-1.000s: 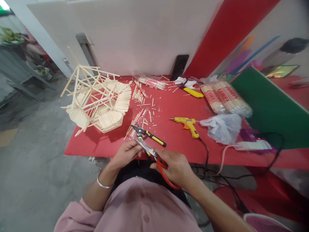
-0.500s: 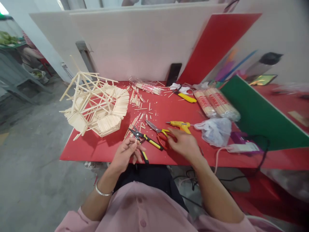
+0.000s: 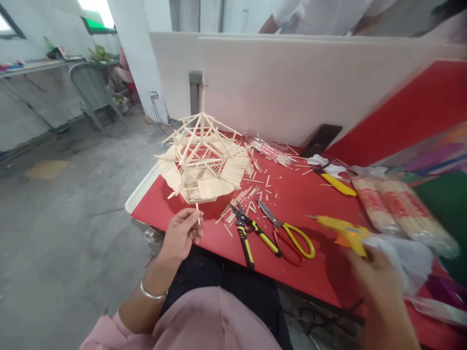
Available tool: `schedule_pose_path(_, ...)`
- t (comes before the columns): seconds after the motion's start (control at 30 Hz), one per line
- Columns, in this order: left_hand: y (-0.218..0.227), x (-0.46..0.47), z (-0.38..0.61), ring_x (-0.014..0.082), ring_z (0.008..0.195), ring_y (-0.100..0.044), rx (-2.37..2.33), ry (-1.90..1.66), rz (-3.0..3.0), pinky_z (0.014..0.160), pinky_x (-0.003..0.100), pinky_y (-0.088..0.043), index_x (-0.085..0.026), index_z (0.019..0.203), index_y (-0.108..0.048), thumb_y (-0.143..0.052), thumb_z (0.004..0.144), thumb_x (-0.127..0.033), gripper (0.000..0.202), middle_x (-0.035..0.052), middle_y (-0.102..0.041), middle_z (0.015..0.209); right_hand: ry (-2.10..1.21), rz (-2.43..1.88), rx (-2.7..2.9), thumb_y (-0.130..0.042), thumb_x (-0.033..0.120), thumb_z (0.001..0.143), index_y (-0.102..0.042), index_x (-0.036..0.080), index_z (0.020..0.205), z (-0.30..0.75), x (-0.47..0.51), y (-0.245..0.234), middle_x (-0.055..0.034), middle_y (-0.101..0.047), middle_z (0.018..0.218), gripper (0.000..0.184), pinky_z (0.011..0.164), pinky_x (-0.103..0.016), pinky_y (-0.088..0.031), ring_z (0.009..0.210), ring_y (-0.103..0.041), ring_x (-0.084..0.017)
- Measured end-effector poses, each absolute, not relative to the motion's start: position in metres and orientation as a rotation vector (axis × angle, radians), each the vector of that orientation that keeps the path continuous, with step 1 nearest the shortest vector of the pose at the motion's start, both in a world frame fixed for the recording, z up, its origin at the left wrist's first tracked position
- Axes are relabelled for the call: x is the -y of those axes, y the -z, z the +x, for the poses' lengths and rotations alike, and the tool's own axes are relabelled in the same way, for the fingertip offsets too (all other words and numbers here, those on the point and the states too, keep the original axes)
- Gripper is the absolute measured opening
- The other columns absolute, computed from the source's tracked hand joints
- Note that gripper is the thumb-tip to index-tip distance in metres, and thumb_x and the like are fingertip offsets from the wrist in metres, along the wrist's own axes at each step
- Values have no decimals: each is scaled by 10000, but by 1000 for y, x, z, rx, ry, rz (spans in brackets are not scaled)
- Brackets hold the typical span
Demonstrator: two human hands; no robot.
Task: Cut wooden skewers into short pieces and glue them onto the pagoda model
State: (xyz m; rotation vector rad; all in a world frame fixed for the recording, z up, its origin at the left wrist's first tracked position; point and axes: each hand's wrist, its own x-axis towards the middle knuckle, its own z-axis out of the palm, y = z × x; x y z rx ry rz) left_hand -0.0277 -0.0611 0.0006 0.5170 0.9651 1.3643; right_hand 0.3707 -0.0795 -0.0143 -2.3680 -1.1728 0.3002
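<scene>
A short wooden stick [image 3: 198, 214] is pinched upright between the thumb and fingers of my left hand [image 3: 184, 232], just in front of the stick model [image 3: 204, 160]. That model is a pale open frame with panels of sticks laid side by side around its base. On the right, my right hand [image 3: 377, 272], blurred, is closed around the handle of a yellow hot glue gun [image 3: 345, 229], whose nozzle points left. Between my hands lie black-and-yellow cutting pliers [image 3: 251, 233] and scissors with red and yellow handles [image 3: 288, 233].
Cut sticks [image 3: 241, 201] are scattered on the red table [image 3: 215, 233]. Bundles of wrapped sticks [image 3: 401, 204], a yellow-handled tool [image 3: 333, 182] and a plastic bag [image 3: 401, 257] lie to the right. A white board [image 3: 277, 82] stands behind, with a dark phone [image 3: 323, 137] against it.
My right hand has moved right from beside the scissors and taken hold of the glue gun. My left hand now shows the stick near the model. The view has turned left.
</scene>
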Motion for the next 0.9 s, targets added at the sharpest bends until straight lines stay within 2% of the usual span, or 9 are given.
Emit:
schedule_pose_path(0.07, -2, 52, -34, 50, 351, -466, -1014, -1438, 501, 308, 146, -334, -128, 725, -675, -838, 642, -380, 311, -41, -555, 488, -390, -2189, 947, -626, 489, 644, -588, 244, 872, 352, 92, -3, -58, -621, 744, 337, 620, -423, -489, 719, -637, -312)
schedule_pose_path(0.17, -5, 35, -37, 38, 313, -416, -1027, -1496, 468, 292, 155, -285, -133, 673, -635, -850, 612, -403, 350, -52, -544, 478, -562, -1904, 798, -696, 473, 578, -592, 285, 872, 320, 102, -25, -19, -620, 782, 364, 631, -405, -522, 706, -616, -266)
schedule_pose_path(0.27, -8, 24, -36, 39, 303, -412, -1019, -1486, 464, 284, 162, -266, -129, 663, -616, -859, 590, -415, 382, -47, -561, 491, -613, -1819, 943, -692, 448, 636, -609, 334, 866, 285, 103, -42, 1, -619, 821, 270, 650, -384, -519, 749, -597, -250)
schedule_pose_path(0.37, -9, 19, -33, 42, 298, -416, -996, -1463, 462, 277, 164, -263, -131, 667, -603, -863, 576, -428, 406, -42, -577, 496, -606, -1757, 1144, -682, 402, 696, -618, 314, 861, 251, 95, -56, -30, -630, 831, 198, 619, -362, -490, 780, -595, -253)
schedule_pose_path(0.53, -8, 16, -29, 42, 295, -426, -975, -1431, 456, 273, 159, -271, -141, 649, -570, -859, 579, -454, 432, -47, -573, 486, -634, -1650, 1370, -682, 422, 715, -585, 245, 856, 214, 68, -64, -12, -570, 767, 246, 493, -280, -408, 640, -515, -170)
schedule_pose_path(0.8, -9, 11, -26, 51, 297, -443, -1051, -1444, 440, 276, 157, -280, -151, 652, -565, -860, 553, -486, 457, -39, -590, 481, -590, -1665, 1584, -615, 409, 763, -519, 224, 765, 203, 49, -61, 49, -454, 626, 208, 448, -227, -359, 513, -421, -106)
schedule_pose_path(0.9, -9, 10, -25, 46, 289, -430, -1072, -1443, 453, 275, 155, -269, -152, 624, -558, -854, 562, -489, 453, -43, -575, 463, -575, -1651, 1617, -606, 417, 778, -538, 224, 818, 203, 46, -57, 48, -487, 637, 208, 448, -222, -375, 512, -440, -106)
